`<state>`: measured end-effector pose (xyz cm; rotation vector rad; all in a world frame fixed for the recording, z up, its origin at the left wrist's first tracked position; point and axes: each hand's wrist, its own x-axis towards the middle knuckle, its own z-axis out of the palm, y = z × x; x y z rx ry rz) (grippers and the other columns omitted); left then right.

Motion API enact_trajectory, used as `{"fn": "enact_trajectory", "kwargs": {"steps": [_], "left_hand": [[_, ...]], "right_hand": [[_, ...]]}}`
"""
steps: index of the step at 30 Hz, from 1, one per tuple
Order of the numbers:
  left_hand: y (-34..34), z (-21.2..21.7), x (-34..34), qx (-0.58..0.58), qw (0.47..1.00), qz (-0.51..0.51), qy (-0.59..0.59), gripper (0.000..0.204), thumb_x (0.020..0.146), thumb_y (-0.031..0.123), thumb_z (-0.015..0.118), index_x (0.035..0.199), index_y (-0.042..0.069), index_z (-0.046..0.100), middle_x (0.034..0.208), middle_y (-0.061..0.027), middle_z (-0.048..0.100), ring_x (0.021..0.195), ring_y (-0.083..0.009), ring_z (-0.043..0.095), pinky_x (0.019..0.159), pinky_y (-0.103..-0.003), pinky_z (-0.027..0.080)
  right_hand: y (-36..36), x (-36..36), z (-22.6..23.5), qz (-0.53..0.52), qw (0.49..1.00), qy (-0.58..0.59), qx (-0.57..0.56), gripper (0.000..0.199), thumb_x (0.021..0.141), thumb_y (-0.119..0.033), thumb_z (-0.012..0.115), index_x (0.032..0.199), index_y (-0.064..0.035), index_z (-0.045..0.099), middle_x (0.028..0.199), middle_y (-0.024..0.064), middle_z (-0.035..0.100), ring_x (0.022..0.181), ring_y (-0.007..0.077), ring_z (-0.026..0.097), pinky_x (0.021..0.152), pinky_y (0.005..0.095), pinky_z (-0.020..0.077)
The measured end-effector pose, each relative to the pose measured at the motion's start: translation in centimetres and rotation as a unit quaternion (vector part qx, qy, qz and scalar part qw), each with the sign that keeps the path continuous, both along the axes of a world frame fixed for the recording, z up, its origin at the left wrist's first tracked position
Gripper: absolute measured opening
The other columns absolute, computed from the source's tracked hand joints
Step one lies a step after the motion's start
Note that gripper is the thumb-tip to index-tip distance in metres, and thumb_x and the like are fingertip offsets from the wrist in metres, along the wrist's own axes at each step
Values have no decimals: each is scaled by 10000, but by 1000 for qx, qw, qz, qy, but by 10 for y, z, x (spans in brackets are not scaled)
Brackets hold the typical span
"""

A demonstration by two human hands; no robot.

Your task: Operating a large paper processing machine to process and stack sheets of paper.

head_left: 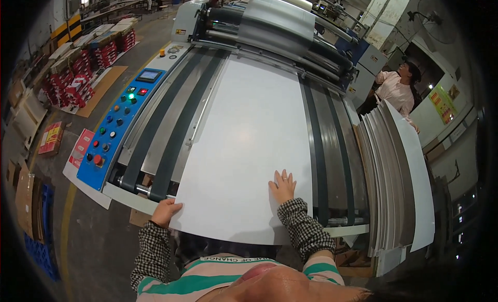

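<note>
A large white sheet [249, 125] lies on the belt bed of a roller machine, its far end at the rollers and its near edge hanging slightly past the bed toward me. At the sheet's near left edge is my left hand [165, 213], closed with the thumb on top and the other fingers hidden beneath. My right hand [282, 187] rests on the sheet near its right side, fingers spread and holding nothing. Dark belts [179, 125] run along the bed on both sides of the sheet.
A blue control panel [122, 123] with buttons flanks the bed on the left. Rollers [275, 35] span the far end. Tall leaning sheets [386, 172] stand on the right, with another person [397, 89] behind them. Red stacked bundles [78, 76] and a blue pallet [41, 250] are leftward.
</note>
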<state>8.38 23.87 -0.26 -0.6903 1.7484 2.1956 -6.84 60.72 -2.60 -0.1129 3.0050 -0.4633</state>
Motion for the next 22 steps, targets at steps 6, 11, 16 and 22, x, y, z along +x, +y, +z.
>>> {"fn": "enact_trajectory", "kwargs": {"steps": [6, 11, 16, 22], "left_hand": [[-5, 11, -50, -159, 974, 123, 103, 135, 784, 103, 511, 811, -24, 549, 652, -56, 539, 528, -102, 508, 453, -205, 402], [-20, 28, -48, -212, 958, 165, 99, 172, 802, 125, 502, 836, -42, 528, 651, -53, 534, 526, -93, 497, 460, -204, 406], [-27, 19, -40, -251, 953, 154, 72, 158, 800, 126, 500, 827, -29, 513, 625, -46, 512, 505, -89, 483, 434, -207, 398], [-2, 16, -63, -182, 973, 94, 109, 149, 775, 119, 516, 831, -17, 534, 628, -49, 524, 502, -103, 499, 432, -212, 389]], "right_hand": [[27, -63, 9, 36, 995, 55, -80, 442, 802, -321, 475, 1174, -85, 440, 1287, 189, 288, 1217, 339, 201, 992, 444, 133], [128, -70, 118, 165, 864, 418, 228, 120, 700, -78, 506, 593, -71, 453, 585, 73, 430, 599, 232, 442, 574, 379, 343], [372, 65, 240, -450, 642, 482, 391, 340, 713, -122, 503, 1047, -58, 496, 1016, 145, 527, 932, 283, 513, 805, 419, 392], [372, 95, 216, -431, 790, 189, 393, 173, 814, -94, 385, 841, -29, 543, 761, 158, 572, 768, 306, 563, 631, 395, 466]]}}
